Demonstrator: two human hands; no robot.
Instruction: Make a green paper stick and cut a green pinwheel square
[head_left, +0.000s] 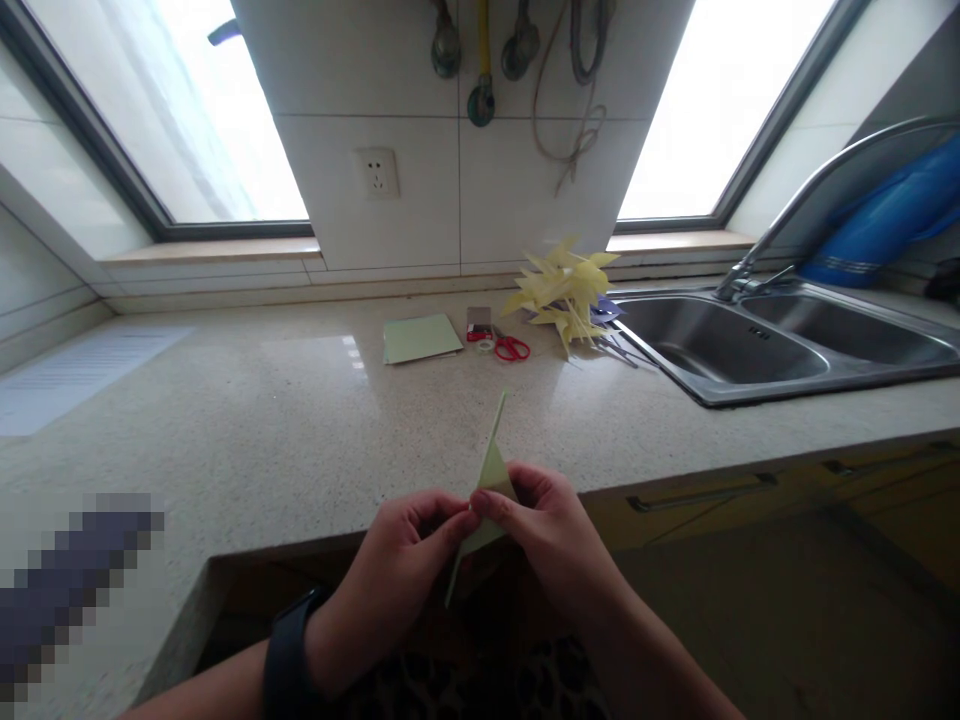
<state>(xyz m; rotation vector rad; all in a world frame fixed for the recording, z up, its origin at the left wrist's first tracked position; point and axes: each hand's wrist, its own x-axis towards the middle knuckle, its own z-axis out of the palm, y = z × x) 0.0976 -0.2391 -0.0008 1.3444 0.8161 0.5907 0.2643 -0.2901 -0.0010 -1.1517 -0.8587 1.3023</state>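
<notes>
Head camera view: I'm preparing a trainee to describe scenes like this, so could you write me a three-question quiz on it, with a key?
1. Multiple choice: what do the left hand and the right hand handle together?
A. a pencil
B. light-green paper
C. a cloth
2. True or false: the yellow paper pinwheels are nearer the sink than the red-handled scissors are.
3. Fill in the blank: the dark wristwatch is on the person's ____ wrist.

Key: 1. B. 2. True. 3. left.
</notes>
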